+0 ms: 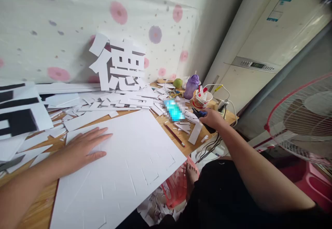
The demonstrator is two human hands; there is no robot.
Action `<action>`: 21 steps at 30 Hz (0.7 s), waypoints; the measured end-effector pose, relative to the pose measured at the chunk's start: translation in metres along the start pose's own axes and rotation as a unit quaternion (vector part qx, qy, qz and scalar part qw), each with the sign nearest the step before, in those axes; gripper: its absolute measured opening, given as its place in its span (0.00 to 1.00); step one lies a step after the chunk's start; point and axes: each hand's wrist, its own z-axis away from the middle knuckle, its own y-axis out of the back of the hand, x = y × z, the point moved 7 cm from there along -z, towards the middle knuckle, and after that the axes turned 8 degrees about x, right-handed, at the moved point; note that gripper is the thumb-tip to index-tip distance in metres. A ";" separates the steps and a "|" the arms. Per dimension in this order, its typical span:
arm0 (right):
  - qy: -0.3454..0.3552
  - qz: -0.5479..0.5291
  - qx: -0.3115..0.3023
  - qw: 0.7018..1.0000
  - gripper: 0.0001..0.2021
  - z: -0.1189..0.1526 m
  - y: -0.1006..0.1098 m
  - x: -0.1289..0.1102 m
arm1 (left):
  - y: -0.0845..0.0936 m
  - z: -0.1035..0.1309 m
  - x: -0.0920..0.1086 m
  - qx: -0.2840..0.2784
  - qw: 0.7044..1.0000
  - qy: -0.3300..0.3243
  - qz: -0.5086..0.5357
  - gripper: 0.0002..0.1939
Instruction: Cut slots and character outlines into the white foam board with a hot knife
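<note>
My left hand (88, 149) lies flat with fingers spread on a large white board (135, 156). Short cut lines run across the board's near part, and its near edge juts past the table. At the table's right end, my right hand (211, 118) is closed around a small dark blue and black tool (199, 113); its kind is unclear. Close to that hand are a phone (174, 110) with a lit, blurred screen, a paper tub (201, 99) and white offcuts (195, 132). A dark red pencil (175, 135) rests beside the board's right edge.
A cut-out white character (119, 64) leans on the wall above heaped scraps (116, 101). Black-printed sheets (20, 111) lie left. A purple bottle (192, 86) and a green fruit (177, 83) stand at the back. Cables (215, 146) hang off the right edge, near a fan (303, 118).
</note>
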 end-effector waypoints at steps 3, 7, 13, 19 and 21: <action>-0.012 -0.086 -0.013 0.996 0.18 0.016 0.014 0.001 | 0.001 0.000 0.000 -0.017 1.000 -0.007 0.005 0.25; -0.073 -0.464 -0.044 0.882 0.15 0.055 0.017 -0.012 | 0.008 -0.004 0.017 -0.010 0.999 -0.033 0.017 0.25; -0.023 -0.613 -0.128 0.780 0.37 0.099 0.012 -0.058 | 0.009 -0.013 0.089 -0.039 0.986 -0.145 0.068 0.26; -0.006 -0.686 -0.167 0.708 0.25 0.118 0.017 -0.076 | 0.008 -0.020 0.149 -0.047 0.972 -0.231 0.020 0.26; 0.000 -0.687 -0.160 0.709 0.27 0.123 0.019 -0.074 | 0.010 -0.016 0.163 -0.020 0.969 -0.244 0.022 0.25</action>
